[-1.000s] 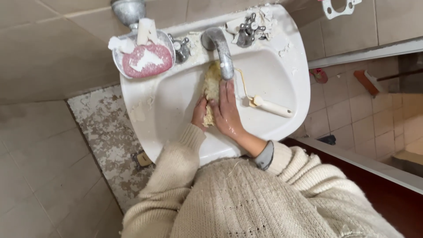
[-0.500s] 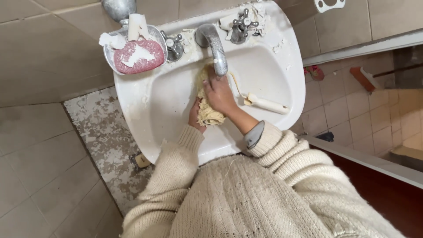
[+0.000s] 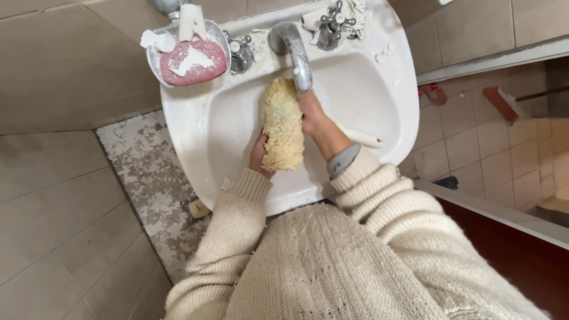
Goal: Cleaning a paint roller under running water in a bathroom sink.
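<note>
A shaggy yellow paint roller (image 3: 283, 123) lies lengthwise in the white sink (image 3: 219, 127), its top end beside the metal tap spout (image 3: 294, 50). My left hand (image 3: 259, 155) grips the roller's lower end from the left. My right hand (image 3: 314, 118) wraps the roller's right side just under the spout. The roller's pale handle (image 3: 364, 138) sticks out to the right behind my right wrist. Cream knitted sleeves cover both arms.
A round dish (image 3: 188, 56) with a pink, paint-smeared pad sits on the sink's back left. Two tap valves (image 3: 240, 50) (image 3: 329, 24) flank the spout, with white flakes around. Speckled floor (image 3: 145, 172) lies to the left, tiled floor and a red-brown ledge (image 3: 515, 249) to the right.
The roller has been turned and straightened so it lies lengthwise under the spout. My left hand slid to its lower end, my right hand moved to its right side.
</note>
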